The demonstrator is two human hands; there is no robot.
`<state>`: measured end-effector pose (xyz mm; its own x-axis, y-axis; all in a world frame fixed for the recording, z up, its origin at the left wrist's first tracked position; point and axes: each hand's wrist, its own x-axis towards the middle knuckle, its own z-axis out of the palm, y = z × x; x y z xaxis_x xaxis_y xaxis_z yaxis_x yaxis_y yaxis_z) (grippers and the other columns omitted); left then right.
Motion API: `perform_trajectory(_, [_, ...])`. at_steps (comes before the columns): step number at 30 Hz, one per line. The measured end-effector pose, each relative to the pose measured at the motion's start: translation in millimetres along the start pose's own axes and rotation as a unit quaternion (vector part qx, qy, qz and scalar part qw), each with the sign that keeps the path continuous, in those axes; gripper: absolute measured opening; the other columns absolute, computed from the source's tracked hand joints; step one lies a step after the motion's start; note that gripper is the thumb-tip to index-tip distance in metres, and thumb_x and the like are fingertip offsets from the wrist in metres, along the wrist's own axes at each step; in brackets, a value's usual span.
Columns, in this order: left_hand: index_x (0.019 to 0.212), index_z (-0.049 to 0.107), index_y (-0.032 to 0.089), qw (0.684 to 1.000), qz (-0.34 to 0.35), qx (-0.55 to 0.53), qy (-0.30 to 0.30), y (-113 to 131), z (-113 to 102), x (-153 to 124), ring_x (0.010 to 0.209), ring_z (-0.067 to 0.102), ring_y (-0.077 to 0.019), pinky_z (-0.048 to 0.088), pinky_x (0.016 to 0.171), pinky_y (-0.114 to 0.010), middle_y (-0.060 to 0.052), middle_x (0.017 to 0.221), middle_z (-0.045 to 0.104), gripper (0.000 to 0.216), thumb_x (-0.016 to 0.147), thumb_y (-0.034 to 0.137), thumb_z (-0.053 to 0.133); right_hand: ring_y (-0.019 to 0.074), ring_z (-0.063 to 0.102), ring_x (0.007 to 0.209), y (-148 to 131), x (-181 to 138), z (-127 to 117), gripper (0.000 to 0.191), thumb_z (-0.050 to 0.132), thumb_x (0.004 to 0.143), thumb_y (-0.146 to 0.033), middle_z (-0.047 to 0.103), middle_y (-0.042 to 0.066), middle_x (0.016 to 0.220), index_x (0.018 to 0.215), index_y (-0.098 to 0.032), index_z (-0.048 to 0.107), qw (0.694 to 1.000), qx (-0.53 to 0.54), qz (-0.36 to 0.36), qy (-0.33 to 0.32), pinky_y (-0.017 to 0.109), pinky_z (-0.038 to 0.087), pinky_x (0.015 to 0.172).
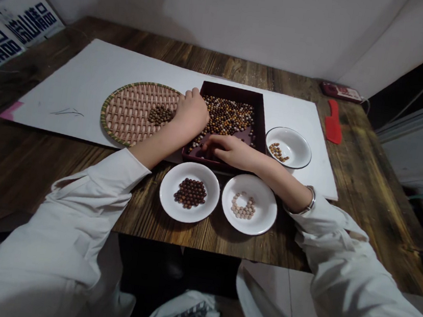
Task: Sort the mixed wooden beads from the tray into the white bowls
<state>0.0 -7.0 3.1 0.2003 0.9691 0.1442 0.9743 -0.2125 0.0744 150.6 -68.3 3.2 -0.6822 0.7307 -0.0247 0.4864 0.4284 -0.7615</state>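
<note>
My left hand (193, 111) is curled closed over the left wall of a dark red box (260, 128), beside a round woven tray (124, 112). Its fingertips are hidden, so anything in them cannot be made out. A small heap of olive-brown beads (160, 115) lies on the tray. Inside the box spread many mixed beads (232, 115), brown, yellow, black and pale. My right hand (233, 151) reaches over the box's front right, its fingers bent and drawn together low at the near beads. What they hold, if anything, is too small to tell.
Near me stand a white bowl (164, 199) of dark red-brown beads and another white bowl (265, 224) of pale beads. A third bowl (299, 151), right of the box, holds yellow-brown beads. A red scraper-like tool (333, 124) lies beyond the white board (86, 74).
</note>
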Motion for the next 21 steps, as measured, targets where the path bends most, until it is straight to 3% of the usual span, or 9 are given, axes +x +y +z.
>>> perform_trajectory(21, [0.141, 0.045, 0.001, 1.000, 0.008, -0.011, 0.007, -1.4, 1.8, 0.8, 0.129, 0.046, -0.0385, 0.038, 0.109, -0.048, -0.027, 0.134, 0.053, 0.053, 0.095, 0.026, 0.040, 0.0131, 0.062, 0.080, -4.2, 0.4, -1.7, 0.030, 0.041, 0.071, 0.003, 0.070, 0.002, 0.086, 0.084, -0.015, 0.062, 0.999, 0.042, 0.016, -0.029, 0.025, 0.048, 0.079])
